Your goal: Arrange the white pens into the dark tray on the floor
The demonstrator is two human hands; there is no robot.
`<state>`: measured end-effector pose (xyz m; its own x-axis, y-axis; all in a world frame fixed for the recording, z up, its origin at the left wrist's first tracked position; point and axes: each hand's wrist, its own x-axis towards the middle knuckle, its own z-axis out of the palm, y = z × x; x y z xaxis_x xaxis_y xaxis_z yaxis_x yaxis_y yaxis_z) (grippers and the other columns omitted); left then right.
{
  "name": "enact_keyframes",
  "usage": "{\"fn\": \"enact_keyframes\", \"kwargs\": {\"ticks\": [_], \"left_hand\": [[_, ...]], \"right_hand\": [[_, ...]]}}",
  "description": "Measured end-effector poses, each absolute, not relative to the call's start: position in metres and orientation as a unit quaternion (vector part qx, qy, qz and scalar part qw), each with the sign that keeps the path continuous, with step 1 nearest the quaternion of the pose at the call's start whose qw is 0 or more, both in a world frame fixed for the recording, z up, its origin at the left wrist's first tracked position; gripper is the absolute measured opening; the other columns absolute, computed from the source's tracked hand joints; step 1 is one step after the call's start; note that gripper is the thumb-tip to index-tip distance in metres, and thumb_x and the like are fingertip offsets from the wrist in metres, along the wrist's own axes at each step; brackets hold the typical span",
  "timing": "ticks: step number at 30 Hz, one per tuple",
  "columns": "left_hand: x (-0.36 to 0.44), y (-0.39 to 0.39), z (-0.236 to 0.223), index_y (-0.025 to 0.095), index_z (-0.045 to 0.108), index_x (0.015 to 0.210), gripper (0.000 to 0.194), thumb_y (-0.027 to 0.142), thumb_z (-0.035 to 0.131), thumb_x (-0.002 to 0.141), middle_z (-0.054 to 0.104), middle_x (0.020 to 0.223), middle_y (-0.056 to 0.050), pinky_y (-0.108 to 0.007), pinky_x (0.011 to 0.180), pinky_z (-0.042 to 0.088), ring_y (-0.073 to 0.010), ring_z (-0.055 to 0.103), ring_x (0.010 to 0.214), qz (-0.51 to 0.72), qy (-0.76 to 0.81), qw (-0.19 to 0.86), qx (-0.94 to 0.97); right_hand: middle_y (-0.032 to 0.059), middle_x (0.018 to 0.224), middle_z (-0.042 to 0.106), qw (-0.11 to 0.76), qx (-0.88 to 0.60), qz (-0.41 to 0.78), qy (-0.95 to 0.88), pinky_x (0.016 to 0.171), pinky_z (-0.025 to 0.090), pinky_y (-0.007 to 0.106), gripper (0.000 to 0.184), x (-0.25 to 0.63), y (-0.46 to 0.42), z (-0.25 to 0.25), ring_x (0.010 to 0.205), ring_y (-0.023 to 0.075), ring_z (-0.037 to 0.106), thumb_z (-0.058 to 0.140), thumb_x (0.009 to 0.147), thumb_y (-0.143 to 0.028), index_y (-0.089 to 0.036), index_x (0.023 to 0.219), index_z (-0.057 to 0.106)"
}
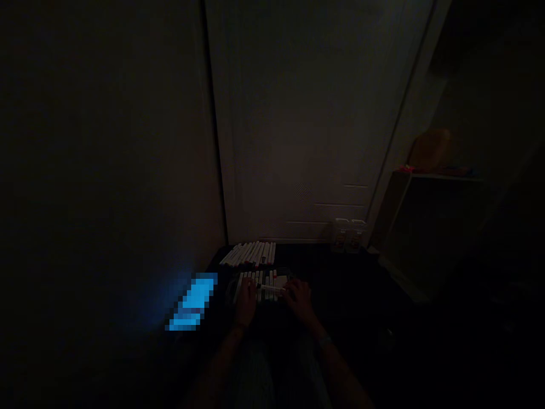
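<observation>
In the dim light, a white marker (271,289) lies crosswise between my two hands. My left hand (246,298) has its fingers closed at the marker's left end. At the other end, my right hand (299,295) pinches it with bent fingers. Below the marker is a clear-looking case (230,292) with several white markers (267,278) standing side by side in it. A pale piece (281,280) shows near the case's right end, too dark to make out. Just behind lies a row of more white markers (251,254), some with dark or reddish ends.
A bright, blurred-out blue screen (193,301) glows left of the case. Two clear containers with handles (347,236) stand at the back right of the dark surface (315,258), against a pale door (298,142). A shelf unit (392,199) at right bears an orange object (431,149).
</observation>
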<state>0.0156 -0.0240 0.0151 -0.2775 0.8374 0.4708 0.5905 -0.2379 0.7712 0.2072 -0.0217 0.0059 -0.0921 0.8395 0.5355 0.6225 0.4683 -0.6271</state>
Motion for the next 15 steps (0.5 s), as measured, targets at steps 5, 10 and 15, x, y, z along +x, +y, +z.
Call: {"fn": "enact_keyframes", "kwargs": {"ticks": [5,10,15], "left_hand": [[0.018,-0.024,0.013,0.020,0.048,0.097,0.030,0.040,0.028,0.087,0.060,0.091,-0.005,-0.032,0.078,0.046,-0.0177,0.057,0.086,0.509,0.588,0.130,0.616],[0.019,-0.023,0.009,0.020,0.054,0.096,0.034,0.041,0.029,0.088,0.063,0.093,-0.006,-0.030,0.081,0.044,-0.0171,0.059,0.090,0.420,0.601,0.114,0.670],[0.016,-0.019,0.004,0.020,0.058,0.098,0.037,0.042,0.031,0.087,0.065,0.101,-0.006,-0.028,0.083,0.043,-0.0172,0.059,0.096,0.397,0.624,0.104,0.665]], "right_hand": [[-0.0007,0.105,0.059,0.461,-0.523,0.137,-0.704,0.090,0.028,0.037,0.027,0.211,-0.016,0.004,0.100,0.0195,0.046,0.047,0.082,-0.050,-0.030,0.088,0.064],[-0.0001,0.095,0.062,0.484,-0.524,0.181,-0.677,0.087,0.032,0.032,0.031,0.217,-0.015,0.002,0.094,0.0174,0.049,0.040,0.086,-0.047,-0.026,0.093,0.062],[0.0026,0.092,0.062,0.517,-0.503,0.200,-0.663,0.084,0.036,0.030,0.031,0.218,-0.016,0.001,0.092,0.0183,0.050,0.042,0.086,-0.046,-0.024,0.093,0.063]]}}
